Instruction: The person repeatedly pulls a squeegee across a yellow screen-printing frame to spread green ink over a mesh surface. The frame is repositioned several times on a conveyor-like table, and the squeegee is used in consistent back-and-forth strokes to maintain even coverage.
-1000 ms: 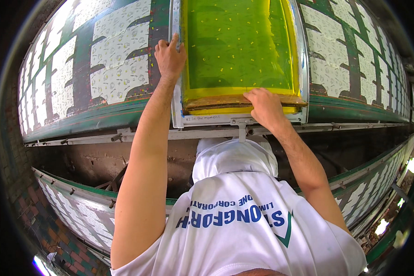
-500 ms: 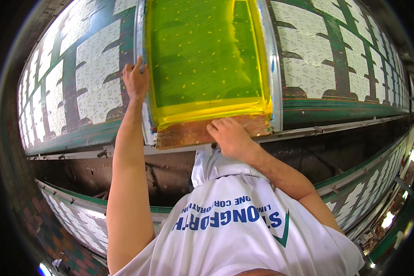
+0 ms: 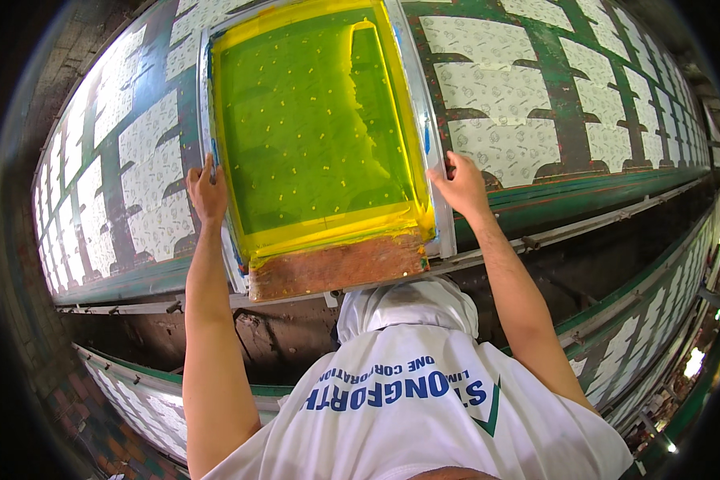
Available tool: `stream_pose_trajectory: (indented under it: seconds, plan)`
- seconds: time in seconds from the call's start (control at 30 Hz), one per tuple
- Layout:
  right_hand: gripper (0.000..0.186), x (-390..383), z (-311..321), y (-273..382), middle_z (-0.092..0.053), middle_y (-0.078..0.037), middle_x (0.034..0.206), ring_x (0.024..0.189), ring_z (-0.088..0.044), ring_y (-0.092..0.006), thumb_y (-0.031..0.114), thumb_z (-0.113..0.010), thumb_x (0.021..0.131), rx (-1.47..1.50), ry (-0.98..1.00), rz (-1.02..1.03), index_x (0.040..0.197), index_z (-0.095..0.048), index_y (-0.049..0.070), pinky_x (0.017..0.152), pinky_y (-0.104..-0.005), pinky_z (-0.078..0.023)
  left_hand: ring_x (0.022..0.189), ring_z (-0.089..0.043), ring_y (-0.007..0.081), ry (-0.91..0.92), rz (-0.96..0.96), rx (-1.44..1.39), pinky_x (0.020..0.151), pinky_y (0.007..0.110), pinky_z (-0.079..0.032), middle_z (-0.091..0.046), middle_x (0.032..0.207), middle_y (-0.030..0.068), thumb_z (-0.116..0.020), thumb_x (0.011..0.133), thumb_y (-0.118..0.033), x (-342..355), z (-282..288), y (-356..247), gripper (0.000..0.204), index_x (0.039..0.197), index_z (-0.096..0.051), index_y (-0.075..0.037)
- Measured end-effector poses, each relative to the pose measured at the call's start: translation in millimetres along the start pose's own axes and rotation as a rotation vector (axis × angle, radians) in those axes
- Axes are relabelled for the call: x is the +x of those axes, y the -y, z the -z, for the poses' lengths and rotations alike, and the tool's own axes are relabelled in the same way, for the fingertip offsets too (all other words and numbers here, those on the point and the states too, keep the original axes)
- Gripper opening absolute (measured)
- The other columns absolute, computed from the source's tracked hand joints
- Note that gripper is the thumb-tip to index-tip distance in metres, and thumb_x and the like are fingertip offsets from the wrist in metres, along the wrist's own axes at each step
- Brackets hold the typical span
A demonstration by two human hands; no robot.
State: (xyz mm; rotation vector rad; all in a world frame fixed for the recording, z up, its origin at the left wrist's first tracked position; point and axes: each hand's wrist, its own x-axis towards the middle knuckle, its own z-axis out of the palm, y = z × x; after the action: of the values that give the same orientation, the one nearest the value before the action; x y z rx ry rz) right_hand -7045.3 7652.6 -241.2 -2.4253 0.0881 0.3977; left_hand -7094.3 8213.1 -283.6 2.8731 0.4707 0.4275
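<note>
A screen printing frame (image 3: 424, 96) with grey metal rails and translucent yellow-green mesh (image 3: 296, 136) lies on the long table in front of me. Small pale marks dot the mesh, and bright yellow borders run round it. My left hand (image 3: 208, 194) holds the left rail, its index finger stretched along the metal. On the opposite rail, my right hand (image 3: 462, 184) has its thumb against the metal and its other fingers curled, partly hidden. Across the frame's near end rests a worn brown wooden board (image 3: 336, 268), touched by neither hand.
The green table (image 3: 536, 204) carries rows of white printed fabric pieces (image 3: 500, 148) on both sides of the frame. A metal rail (image 3: 608, 224) runs along its near edge. Behind me stands another table (image 3: 616, 352) with similar pieces, across a dark gap.
My right hand has left the wooden board and moved to the frame's right rail. My left hand stays at the left rail. Frame and table appear lower and further left in view.
</note>
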Motion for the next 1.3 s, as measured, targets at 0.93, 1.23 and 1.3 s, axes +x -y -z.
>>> stream_pose_trajectory:
  seconds: [0.93,1.23,1.3]
  plan:
    - [0.053,55.5,144.7,-134.0,-0.062,-0.014,0.105,0.094,-0.067,-0.0317,0.019,-0.083,0.07,0.09,-0.352,0.247,0.116,-0.066,-0.001,0.08,-0.0434,-0.057,0.094,-0.054,0.0278,-0.069,-0.138,-0.084,0.088,0.044,-0.048,-0.054,0.094,0.0103,-0.073,0.099,-0.014,15.2,-30.0,-188.6,0.045,0.144,-0.07,-0.01]
    - [0.053,95.0,264.9,-294.8,-0.062,-0.011,0.105,0.092,-0.067,-0.0277,0.018,-0.084,0.075,0.006,-0.264,0.182,0.121,-0.068,0.0,0.081,-0.0405,-0.056,0.102,-0.053,0.0294,-0.064,-0.05,-0.098,0.095,0.046,-0.047,-0.053,0.099,0.0101,-0.071,0.099,-0.018,-41.1,-88.4,-403.8,0.046,0.143,-0.07,-0.008]
    - [0.053,97.1,272.2,-311.2,-0.061,-0.011,0.105,0.091,-0.066,-0.0276,0.018,-0.084,0.075,0.004,-0.25,0.175,0.122,-0.067,0.0,0.081,-0.0403,-0.056,0.104,-0.052,0.0304,-0.059,-0.025,-0.12,0.1,0.048,-0.044,-0.052,0.102,0.0111,-0.07,0.1,-0.018,-46.0,-89.5,-422.0,0.045,0.144,-0.069,-0.007]
